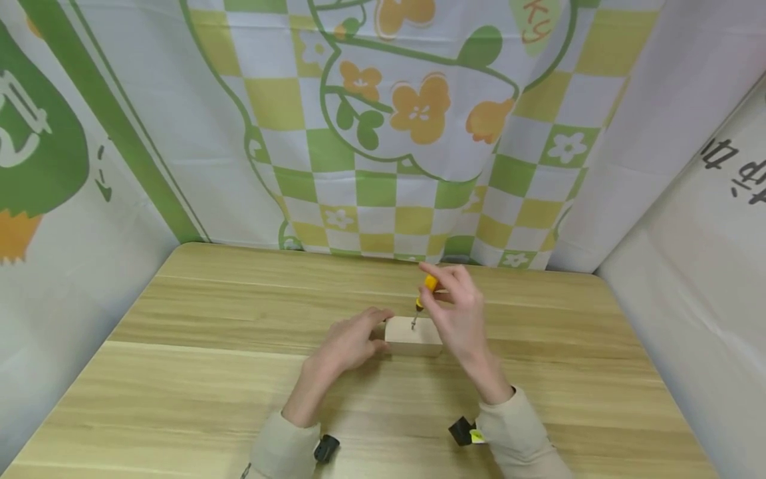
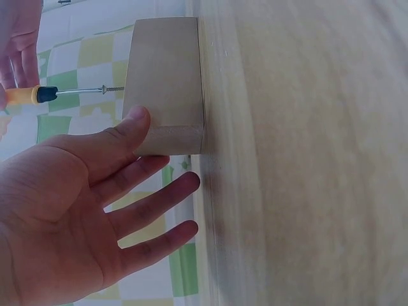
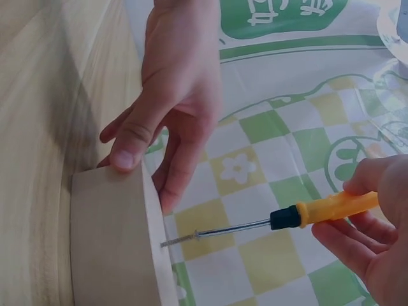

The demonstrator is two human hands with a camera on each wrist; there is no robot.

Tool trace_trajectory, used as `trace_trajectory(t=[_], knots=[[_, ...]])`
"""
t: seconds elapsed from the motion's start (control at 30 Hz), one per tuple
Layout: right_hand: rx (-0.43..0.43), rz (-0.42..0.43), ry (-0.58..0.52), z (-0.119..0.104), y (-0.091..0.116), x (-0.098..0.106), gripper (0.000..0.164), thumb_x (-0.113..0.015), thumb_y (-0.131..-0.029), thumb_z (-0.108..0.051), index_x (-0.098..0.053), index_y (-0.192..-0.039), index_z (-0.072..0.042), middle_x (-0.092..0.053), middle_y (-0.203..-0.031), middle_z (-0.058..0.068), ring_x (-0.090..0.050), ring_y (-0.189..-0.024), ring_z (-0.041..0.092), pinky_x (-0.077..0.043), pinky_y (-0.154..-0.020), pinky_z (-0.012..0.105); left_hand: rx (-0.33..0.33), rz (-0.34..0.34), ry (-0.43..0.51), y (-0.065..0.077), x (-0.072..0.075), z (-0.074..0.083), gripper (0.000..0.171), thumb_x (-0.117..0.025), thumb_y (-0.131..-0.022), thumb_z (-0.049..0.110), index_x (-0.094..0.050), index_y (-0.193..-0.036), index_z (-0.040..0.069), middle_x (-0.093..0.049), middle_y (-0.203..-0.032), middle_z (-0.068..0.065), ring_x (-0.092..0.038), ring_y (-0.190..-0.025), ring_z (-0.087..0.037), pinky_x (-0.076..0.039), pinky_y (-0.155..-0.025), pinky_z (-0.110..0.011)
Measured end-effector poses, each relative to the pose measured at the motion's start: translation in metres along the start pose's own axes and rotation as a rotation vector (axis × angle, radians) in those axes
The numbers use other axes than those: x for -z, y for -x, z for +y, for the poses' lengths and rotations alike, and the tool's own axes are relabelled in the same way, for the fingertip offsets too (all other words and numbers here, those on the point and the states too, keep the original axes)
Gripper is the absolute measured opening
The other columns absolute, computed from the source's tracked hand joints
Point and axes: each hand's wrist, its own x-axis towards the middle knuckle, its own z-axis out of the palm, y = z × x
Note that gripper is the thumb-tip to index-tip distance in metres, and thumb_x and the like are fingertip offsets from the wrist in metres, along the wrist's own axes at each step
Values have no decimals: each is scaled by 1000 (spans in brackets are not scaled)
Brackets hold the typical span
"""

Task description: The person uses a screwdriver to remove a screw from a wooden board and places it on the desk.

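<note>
A creased sheet (image 1: 335, 176) printed with green and yellow checks is hung behind a smooth counter (image 1: 209, 346) patterned with wood grain. By the left grip (image 1: 347, 340), one end of a block is pinched between thumb and forefinger, the remaining fingers being spread loosely beyond it; by the right grip (image 1: 459, 313), a screwdriver handle is held in bent fingers. The pale wooden block (image 2: 162, 73) is rested on the counter, its upper face slightly curved. The yellow-handled screwdriver (image 3: 293, 215), dark-collared and metal-shafted, is met at its tip by a threaded metal screw (image 3: 180, 240), which is stood in that face.
</note>
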Motion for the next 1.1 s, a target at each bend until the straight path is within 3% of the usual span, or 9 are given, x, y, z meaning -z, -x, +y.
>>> trace_trajectory(t=[0.23, 0.47, 0.77, 0.83, 0.97, 1.1], knots=[[17, -32, -40, -3, 0, 2, 40, -67, -82, 15, -69, -120, 2, -70, -93, 16, -72, -83, 26, -60, -70, 24, -6, 6, -3, 0, 1, 0, 56, -72, -91, 24, -54, -142, 15, -57, -142, -6, -59, -125, -31, -53, -93, -53], [-72, -115, -95, -7, 1, 2, 35, -61, -82, 18, -68, -111, -1, -73, -103, 13, -73, -94, 24, -60, -81, 29, -8, 11, -4, 0, 0, -2, 55, -72, -91, 24, -54, -142, 16, -59, -140, -5, -60, -123, -30, -52, -93, -53], [-145, -80, -164, -5, 6, -2, 37, -62, -82, 17, -55, -116, 2, -68, -112, 18, -69, -103, 31, -60, -83, 40, -9, 13, -15, 0, 0, -2, 55, -72, -91, 24, -54, -142, 16, -59, -139, -5, -61, -122, -29, -52, -93, -52], [-128, -58, -122, -4, 6, -3, 36, -66, -82, 13, -59, -116, 2, -64, -113, 17, -67, -102, 30, -61, -81, 38, -8, 11, -15, 0, -1, -2, 55, -72, -91, 25, -54, -142, 16, -59, -139, -5, -60, -122, -30, -52, -93, -52], [-80, -23, -43, -4, 5, -3, 34, -77, -82, 1, -65, -114, -2, -60, -107, 13, -65, -88, 26, -61, -64, 32, -2, 5, -9, 0, -1, -1, 55, -72, -91, 25, -53, -143, 17, -58, -142, -5, -59, -124, -30, -52, -95, -53], [-67, 7, -26, -7, 4, -3, 32, -80, -82, -4, -69, -112, -6, -63, -99, 10, -67, -80, 23, -58, -55, 25, -8, 7, -9, 0, -1, -1, 55, -72, -91, 24, -54, -143, 16, -58, -142, -6, -59, -125, -31, -51, -95, -53]])
